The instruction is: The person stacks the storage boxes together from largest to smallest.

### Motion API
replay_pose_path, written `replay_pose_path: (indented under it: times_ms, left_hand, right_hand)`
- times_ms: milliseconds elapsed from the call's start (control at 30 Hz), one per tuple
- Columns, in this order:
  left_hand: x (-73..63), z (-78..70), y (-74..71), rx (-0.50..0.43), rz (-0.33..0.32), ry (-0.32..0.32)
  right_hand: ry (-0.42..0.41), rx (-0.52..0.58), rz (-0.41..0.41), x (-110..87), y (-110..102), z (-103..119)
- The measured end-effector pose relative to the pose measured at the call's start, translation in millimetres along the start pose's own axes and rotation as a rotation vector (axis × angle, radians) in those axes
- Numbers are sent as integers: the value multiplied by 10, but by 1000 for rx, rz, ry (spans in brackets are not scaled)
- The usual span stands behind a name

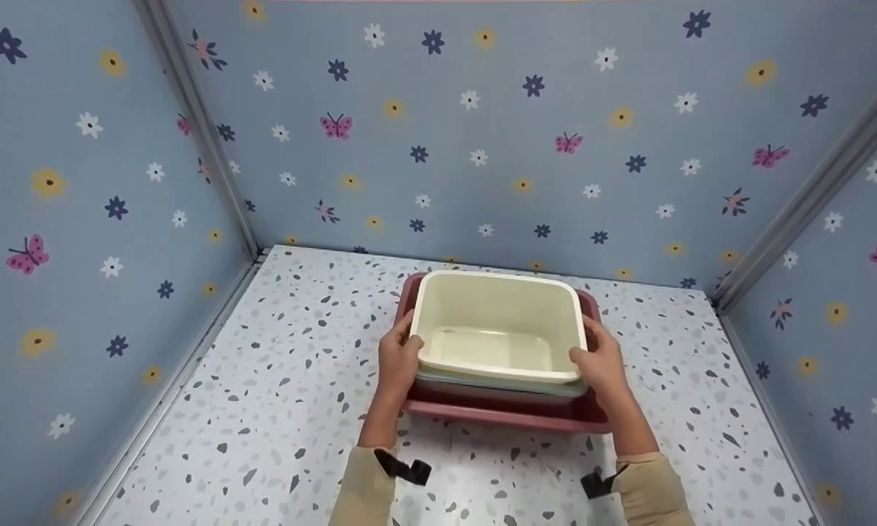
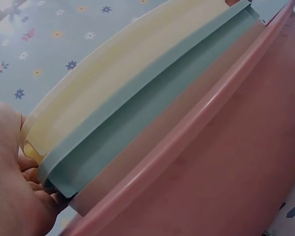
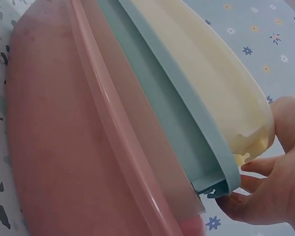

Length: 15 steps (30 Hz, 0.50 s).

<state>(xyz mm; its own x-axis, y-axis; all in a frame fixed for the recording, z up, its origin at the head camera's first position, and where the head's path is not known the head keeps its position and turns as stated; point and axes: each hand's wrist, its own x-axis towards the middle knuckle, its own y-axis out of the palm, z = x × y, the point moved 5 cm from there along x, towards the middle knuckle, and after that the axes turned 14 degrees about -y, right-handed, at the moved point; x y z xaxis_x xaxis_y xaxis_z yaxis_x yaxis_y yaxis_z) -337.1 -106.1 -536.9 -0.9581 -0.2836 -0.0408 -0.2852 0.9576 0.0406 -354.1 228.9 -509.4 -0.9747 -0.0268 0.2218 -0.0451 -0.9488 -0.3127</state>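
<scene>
A cream plastic tub (image 1: 500, 303) sits on top of a nested stack, its open side facing up. Directly below it shows the rim of a blue-green tub (image 2: 137, 96), then a dusky pink wall (image 2: 172, 117). The stack stands within a larger red-pink tub (image 1: 504, 418). My left hand (image 1: 398, 358) grips the left side of the stack, thumb on the cream rim and fingers curled under the rims. At the right side, my right hand (image 1: 602, 361) holds it likewise, its fingers at the cream and blue-green rims.
The tubs rest on a white speckled surface (image 1: 299, 409). Blue walls printed with flowers and butterflies rise behind (image 1: 453, 109) and on both sides. Grey metal strips run along the corners. Dark wrist mounts (image 1: 412, 473) sit over beige sleeves.
</scene>
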Motion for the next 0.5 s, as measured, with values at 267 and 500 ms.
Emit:
replay_pose_path:
  times_ms: [267,500]
  left_hand:
    - [18,35,8,-5,-2,-7]
    - [23,45,-6,24,-1,-10]
  right_hand:
    - [19,-14,16,-17,13,-36]
    - [11,6,7,-12,34,-68]
